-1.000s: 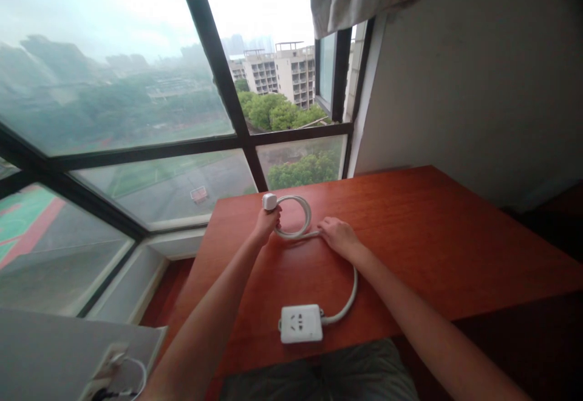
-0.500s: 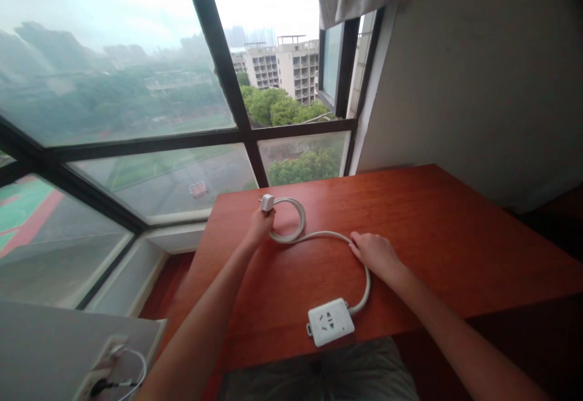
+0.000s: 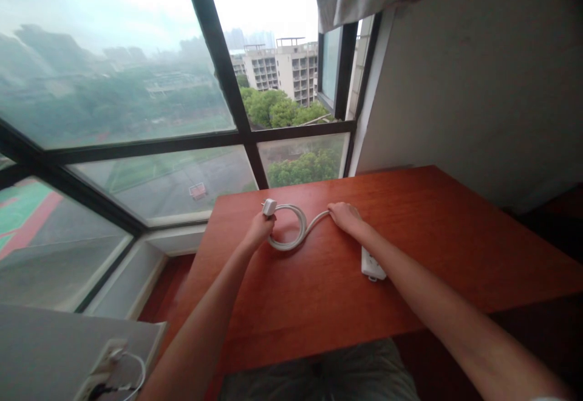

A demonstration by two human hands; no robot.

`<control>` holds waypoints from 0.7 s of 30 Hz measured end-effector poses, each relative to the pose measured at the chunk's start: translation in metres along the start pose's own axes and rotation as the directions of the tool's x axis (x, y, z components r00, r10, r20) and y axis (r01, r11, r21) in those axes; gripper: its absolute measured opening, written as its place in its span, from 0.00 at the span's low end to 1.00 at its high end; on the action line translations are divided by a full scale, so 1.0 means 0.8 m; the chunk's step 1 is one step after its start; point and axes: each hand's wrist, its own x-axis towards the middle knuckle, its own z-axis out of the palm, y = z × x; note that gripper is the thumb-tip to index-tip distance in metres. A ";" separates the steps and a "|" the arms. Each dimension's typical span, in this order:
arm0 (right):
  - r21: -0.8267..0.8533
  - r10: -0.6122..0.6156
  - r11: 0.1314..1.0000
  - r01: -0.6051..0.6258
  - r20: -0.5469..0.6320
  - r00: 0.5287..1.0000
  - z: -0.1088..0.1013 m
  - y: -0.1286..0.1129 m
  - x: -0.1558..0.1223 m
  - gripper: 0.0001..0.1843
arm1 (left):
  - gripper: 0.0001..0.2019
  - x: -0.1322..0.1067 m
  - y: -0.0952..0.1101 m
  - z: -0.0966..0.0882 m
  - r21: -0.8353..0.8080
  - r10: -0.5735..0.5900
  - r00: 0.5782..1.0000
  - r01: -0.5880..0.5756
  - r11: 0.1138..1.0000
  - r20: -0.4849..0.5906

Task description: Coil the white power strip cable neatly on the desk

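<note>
A white cord (image 3: 303, 231) lies partly coiled in a round loop over the reddish wooden table (image 3: 291, 304). My left hand (image 3: 260, 229) is closed around the left side of the coil, with the white plug (image 3: 269, 207) sticking up above the fingers. Farther right, my right hand (image 3: 345, 215) grips the cord's free stretch, fingers closed and pointing left toward the coil. The white socket block (image 3: 372, 265) of this extension cord rests on the table under my right forearm, which hides part of it.
A window with dark frames (image 3: 248, 137) rises behind the table's far edge. At lower left, a wall outlet (image 3: 107, 358) has plugs and a white cable in it. A plain wall (image 3: 455, 85) stands on the right.
My right hand has moved left and away from me, drawing the cord along. The socket block has slid from the near edge farther back and right. My left hand stays almost in place.
</note>
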 end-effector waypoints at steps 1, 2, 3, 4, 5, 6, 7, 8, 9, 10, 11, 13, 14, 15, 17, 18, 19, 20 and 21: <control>0.016 -0.026 1.000 0.026 -0.008 1.000 -0.001 -0.002 -0.001 0.17 | 0.03 0.000 -0.003 -0.001 0.003 -0.013 1.000 0.013 1.000 -0.008; 0.029 -0.053 0.998 0.053 -0.015 0.998 -0.002 -0.004 -0.006 0.16 | 0.03 -0.001 -0.007 -0.002 0.003 -0.028 0.999 0.028 1.000 -0.017; 0.044 -0.084 0.995 0.085 -0.027 0.996 -0.002 -0.005 -0.018 0.17 | 0.03 -0.002 -0.012 -0.003 0.001 -0.043 0.999 0.043 0.999 -0.026; 0.060 -0.107 0.992 0.110 -0.049 0.993 0.000 -0.007 -0.034 0.19 | 0.04 -0.003 -0.016 -0.004 -0.003 -0.058 0.998 0.058 0.998 -0.034; 0.071 -0.129 0.988 0.134 -0.069 0.989 0.004 -0.008 -0.055 0.21 | 0.04 -0.005 -0.021 -0.004 -0.007 -0.071 0.997 0.071 0.997 -0.041; 0.114 -0.144 0.980 0.161 -0.142 0.979 0.010 -0.008 -0.080 0.22 | 0.03 -0.006 -0.025 -0.004 -0.011 -0.083 0.995 0.083 0.997 -0.047; 0.137 -0.111 0.980 0.146 -0.232 0.966 0.017 -0.007 -0.107 0.22 | 0.03 -0.008 -0.028 -0.005 -0.015 -0.091 0.995 0.091 0.996 -0.050; 0.132 -0.078 0.984 0.123 -0.303 0.950 0.025 -0.006 -0.135 0.24 | 0.02 -0.009 -0.031 -0.005 -0.018 -0.096 0.994 0.096 0.995 -0.050; 0.118 -0.024 0.991 0.070 -0.354 0.935 0.033 -0.003 -0.160 0.27 | 0.01 -0.011 -0.033 -0.005 -0.021 -0.098 0.994 0.097 0.995 -0.049; 0.108 0.035 0.994 0.008 -0.385 0.922 0.042 0.000 -0.182 0.29 | 0.02 -0.012 -0.034 -0.005 -0.022 -0.097 0.994 0.096 0.995 -0.045; 0.109 0.101 0.992 -0.063 -0.391 0.915 0.051 0.005 -0.200 0.32 | 0.02 -0.013 -0.035 -0.005 -0.022 -0.095 0.995 0.094 0.995 -0.042; 0.122 0.175 0.983 -0.138 -0.377 0.909 0.064 0.014 -0.224 0.31 | 0.03 -0.014 -0.035 -0.007 -0.015 -0.089 0.995 0.088 0.996 -0.042; 0.132 0.194 0.979 -0.156 -0.366 0.910 0.067 0.018 -0.230 0.29 | 0.03 -0.014 -0.035 -0.007 -0.008 -0.083 0.995 0.083 0.997 -0.046; 0.139 0.200 0.977 -0.160 -0.358 0.912 0.067 0.021 -0.235 0.28 | 0.03 -0.014 -0.035 -0.009 0.002 -0.076 0.996 0.076 0.997 -0.054; 0.137 0.195 0.978 -0.155 -0.360 0.912 0.055 0.025 -0.241 0.27 | 0.03 -0.014 -0.033 -0.012 0.024 -0.054 0.996 0.056 0.998 -0.073; 0.123 0.192 0.980 -0.157 -0.374 0.908 0.042 0.027 -0.245 0.26 | 0.03 -0.014 -0.032 -0.013 0.036 -0.041 0.996 0.044 0.998 -0.081; 0.101 0.186 0.982 -0.158 -0.398 0.898 0.024 0.029 -0.248 0.26 | 0.03 -0.014 -0.031 -0.014 0.047 -0.027 0.996 0.031 0.998 -0.086; 0.071 0.179 0.984 -0.165 -0.439 0.881 0.002 0.032 -0.251 0.27 | 0.03 -0.015 -0.029 -0.015 0.056 -0.012 0.996 0.017 0.998 -0.087; 0.042 0.180 0.982 -0.183 -0.489 0.853 -0.023 0.036 -0.251 0.27 | 0.03 -0.016 -0.027 -0.014 0.065 0.003 0.997 0.002 0.998 -0.083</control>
